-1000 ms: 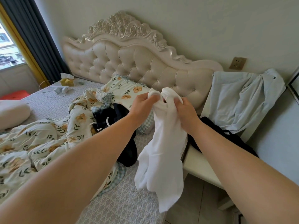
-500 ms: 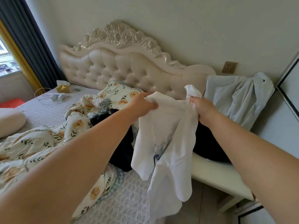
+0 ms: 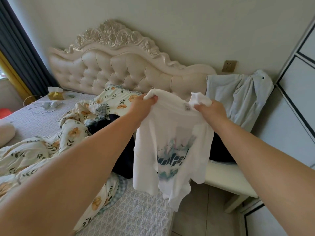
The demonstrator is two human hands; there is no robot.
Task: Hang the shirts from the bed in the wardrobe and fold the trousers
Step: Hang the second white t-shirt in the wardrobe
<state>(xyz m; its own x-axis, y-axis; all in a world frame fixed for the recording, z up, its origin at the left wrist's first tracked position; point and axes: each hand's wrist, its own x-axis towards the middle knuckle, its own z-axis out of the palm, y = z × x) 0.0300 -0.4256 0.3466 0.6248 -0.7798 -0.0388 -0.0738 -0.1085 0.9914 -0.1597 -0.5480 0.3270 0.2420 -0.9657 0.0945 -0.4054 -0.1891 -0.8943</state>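
- The left grip (image 3: 144,106) and the right grip (image 3: 211,110) each clutched a shoulder of the white T-shirt (image 3: 172,133).
- It hung below both, over the right edge of the bed (image 3: 139,212), print apparently facing away.

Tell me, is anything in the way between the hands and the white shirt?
Nothing visible. The left hand and right hand each grip the shirt by its top edge.
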